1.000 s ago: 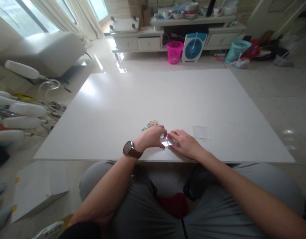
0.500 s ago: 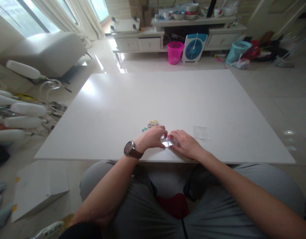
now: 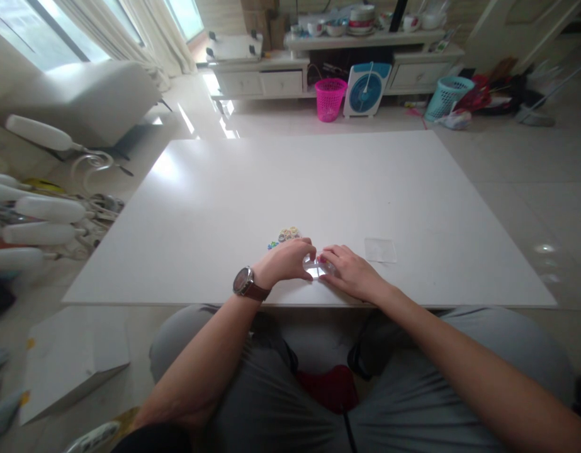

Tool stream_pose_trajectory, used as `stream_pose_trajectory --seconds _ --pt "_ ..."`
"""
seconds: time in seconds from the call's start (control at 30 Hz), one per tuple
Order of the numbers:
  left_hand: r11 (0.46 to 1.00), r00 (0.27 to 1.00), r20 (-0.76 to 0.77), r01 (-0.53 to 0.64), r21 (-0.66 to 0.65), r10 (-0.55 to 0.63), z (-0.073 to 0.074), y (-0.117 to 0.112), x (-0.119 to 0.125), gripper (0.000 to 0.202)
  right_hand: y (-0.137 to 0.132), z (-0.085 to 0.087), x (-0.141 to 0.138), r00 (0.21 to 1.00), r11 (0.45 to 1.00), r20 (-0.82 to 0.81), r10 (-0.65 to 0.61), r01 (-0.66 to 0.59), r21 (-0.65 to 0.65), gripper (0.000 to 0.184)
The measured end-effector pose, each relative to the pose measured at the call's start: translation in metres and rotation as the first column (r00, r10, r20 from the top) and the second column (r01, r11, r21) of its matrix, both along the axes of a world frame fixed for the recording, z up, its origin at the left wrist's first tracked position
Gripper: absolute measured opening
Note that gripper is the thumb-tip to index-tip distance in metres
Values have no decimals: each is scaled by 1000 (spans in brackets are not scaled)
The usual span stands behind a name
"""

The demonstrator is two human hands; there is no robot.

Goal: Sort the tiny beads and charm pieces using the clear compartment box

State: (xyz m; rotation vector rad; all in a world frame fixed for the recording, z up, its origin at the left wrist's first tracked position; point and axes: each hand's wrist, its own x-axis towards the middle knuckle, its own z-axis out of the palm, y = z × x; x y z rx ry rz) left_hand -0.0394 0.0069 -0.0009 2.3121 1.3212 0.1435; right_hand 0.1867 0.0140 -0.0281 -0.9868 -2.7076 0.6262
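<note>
Small transparent box of clear plastic (image 3: 311,272) between the left hand (image 3: 287,260) and the right hand (image 3: 354,269)

In the head view, the box is at the near edge of a wide white table (image 3: 271,176), in front of the person's knees. It looks low and colourless, and it shines with pale reflections; a thin straight line runs across its middle, from the far side to the near side. At its far side one sees a small pinkish-red piece (image 3: 321,258) (whether it lies inside or on top, I cannot tell). Much of the box is covered by the hands, so its full outline is not clear.

The fingers of the left hand are bent into a half-open arch, thumb at the near side and fingertips at the far side, and they have hold of the box's left part. The right hand makes a similar arch over the right part, its fingertips at the pinkish-red piece; if it grips or only rests there, I cannot tell.

Just beyond the left hand lies a cluster of round beige and grey pieces (image 3: 289,234), with some tiny blue-green pieces (image 3: 272,245) beside it. To the right of the right hand, apart from it, a flat clear square sheet (image 3: 380,250) lies on the table.
</note>
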Motion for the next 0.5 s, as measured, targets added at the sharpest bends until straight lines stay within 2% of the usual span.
stream_pose_trajectory --seconds 0.5 --pt "1000 1000 5 6 15 -6 0 -1 1 38 0 -2 -1 1000 1000 -10 5 -5 3 30"
